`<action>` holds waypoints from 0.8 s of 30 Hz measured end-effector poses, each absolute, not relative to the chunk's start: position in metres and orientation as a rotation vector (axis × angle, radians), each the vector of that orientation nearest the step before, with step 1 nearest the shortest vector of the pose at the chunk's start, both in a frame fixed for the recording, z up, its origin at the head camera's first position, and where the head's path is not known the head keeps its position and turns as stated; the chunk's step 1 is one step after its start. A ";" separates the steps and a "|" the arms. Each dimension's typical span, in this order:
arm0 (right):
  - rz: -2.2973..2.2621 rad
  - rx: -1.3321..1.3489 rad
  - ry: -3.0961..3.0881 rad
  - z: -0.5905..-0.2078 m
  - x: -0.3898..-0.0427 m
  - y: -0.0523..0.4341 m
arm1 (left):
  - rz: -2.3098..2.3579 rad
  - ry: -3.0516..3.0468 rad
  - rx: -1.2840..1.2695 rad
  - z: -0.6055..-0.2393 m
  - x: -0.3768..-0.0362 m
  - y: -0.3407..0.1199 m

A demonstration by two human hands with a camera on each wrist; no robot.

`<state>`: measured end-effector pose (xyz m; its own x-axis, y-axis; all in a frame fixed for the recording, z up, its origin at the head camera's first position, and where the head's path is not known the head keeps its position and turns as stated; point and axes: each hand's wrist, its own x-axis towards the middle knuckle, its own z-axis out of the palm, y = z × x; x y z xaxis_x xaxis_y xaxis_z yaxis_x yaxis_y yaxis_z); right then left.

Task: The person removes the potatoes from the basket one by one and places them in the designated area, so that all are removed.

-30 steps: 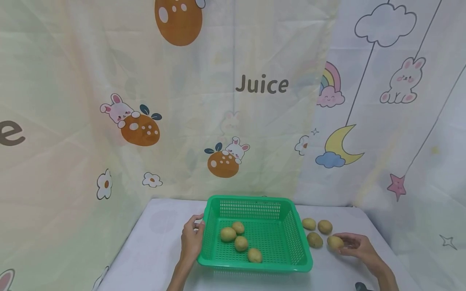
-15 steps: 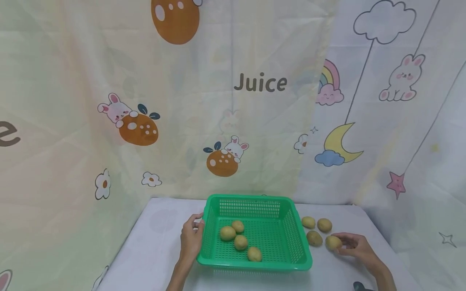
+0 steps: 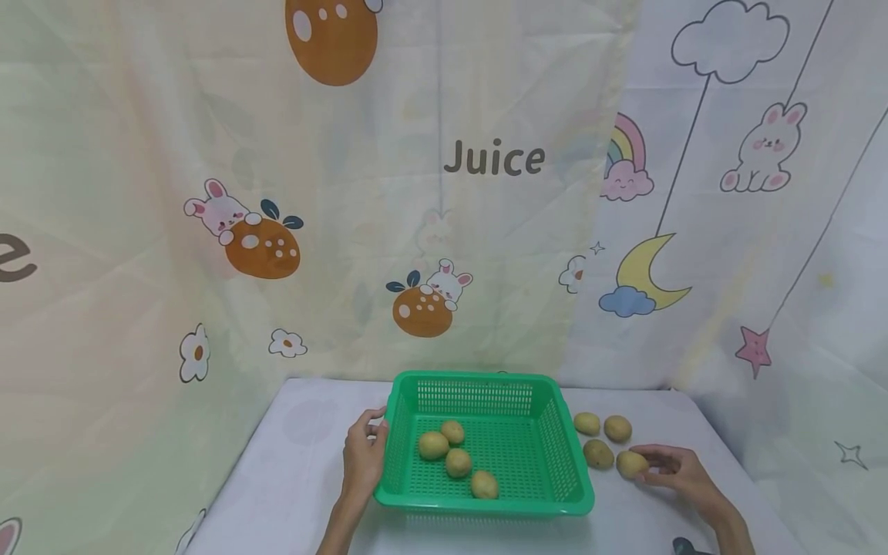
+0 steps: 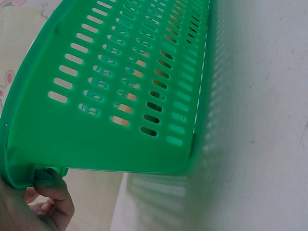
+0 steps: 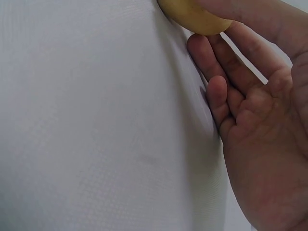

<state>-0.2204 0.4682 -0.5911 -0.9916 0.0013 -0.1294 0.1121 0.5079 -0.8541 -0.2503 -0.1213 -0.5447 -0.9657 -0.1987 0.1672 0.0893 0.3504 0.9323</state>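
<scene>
**Potato held at the fingertips beside the green basket**

A small yellow-brown potato (image 3: 631, 463) (oval, long axis running left to right) is pinched on the table by the right hand (image 3: 676, 472). The rim of the green basket (image 3: 486, 383) is gripped by the left hand (image 3: 364, 456); four potatoes lie inside.

A desk (image 3: 298, 478) covered in white cloth was seen before two hung curtains. The left curtain (image 3: 208, 154) was pale yellow, printed with rabbits, oranges, flowers and the word "Juice". The right curtain (image 3: 763, 254) was whitish, printed with a cloud, rainbow, moon and star. Soft, even light was cast.
</scene>
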 end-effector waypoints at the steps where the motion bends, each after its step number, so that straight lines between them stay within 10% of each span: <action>1: -1.507 0.094 2.625 -0.591 -0.220 0.468 | -1.656 -2.363 0.097 -0.545 -0.250 -0.121; 24: -1.481 0.167 2.638 -0.591 -0.217 0.464 | -1.640 -2.347 0.082 -0.547 -0.251 -0.123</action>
